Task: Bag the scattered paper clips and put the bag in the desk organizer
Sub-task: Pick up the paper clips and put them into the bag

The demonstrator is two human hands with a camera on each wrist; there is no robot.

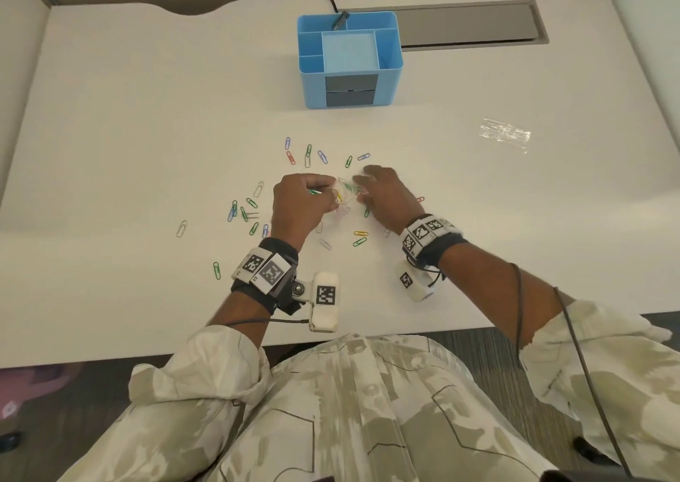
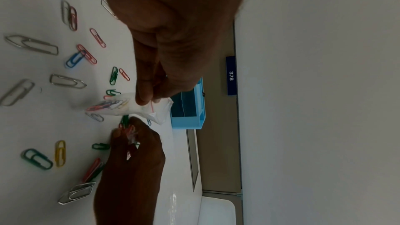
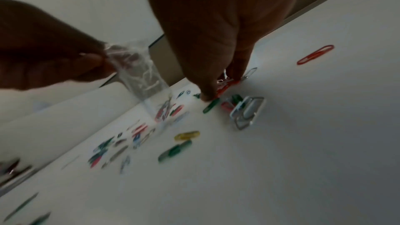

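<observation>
My left hand [image 1: 300, 201] pinches the clear bag [image 2: 132, 104]; my right hand [image 1: 386, 196] pinches paper clips [image 3: 226, 84] off the white surface [image 1: 478, 223], partition walls around.

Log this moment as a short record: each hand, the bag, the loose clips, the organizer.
left hand: pinches the clear bag near its mouth
right hand: fingertips down on the desk, grip closing on a few clips
bag contents: several coloured clips, bag not full
loose clips: many scattered on the desk
organizer: blue, behind the clips, middle compartment empty
spare plastic bag: far right
</observation>
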